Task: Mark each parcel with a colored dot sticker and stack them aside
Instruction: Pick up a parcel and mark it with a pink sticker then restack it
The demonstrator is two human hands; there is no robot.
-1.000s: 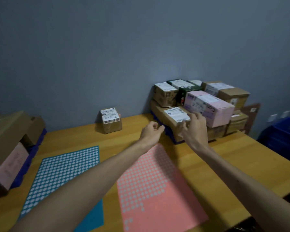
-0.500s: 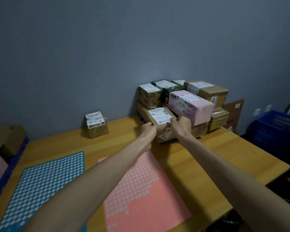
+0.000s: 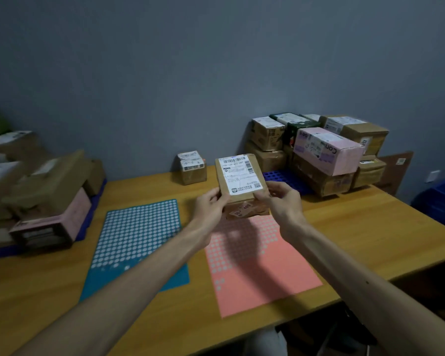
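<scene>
Wood table (image 3: 370,232): parcel (image 3: 238,176) held up at center over pink dot sheet (image 3: 254,278), your left hand (image 3: 211,206) & right hand (image 3: 280,204) both curled round its sides. No dot visible on it yet. Prob. left to do: pile (image 3: 326,150) at 2 o'clock; stack (image 3: 49,196) at 9 o'clock looks done.

Left hand (image 3: 211,205) and right hand (image 3: 280,201) grip a brown parcel (image 3: 239,181) above the pink sticker sheet (image 3: 254,265).

The table (image 3: 370,240) is smooth, faintly glossy wood. The parcel (image 3: 242,199) is matt brown cardboard with a white paper label (image 3: 238,173). The blue sticker sheet (image 3: 139,227) and pink sticker sheet (image 3: 262,278) look like matt paper.
</scene>
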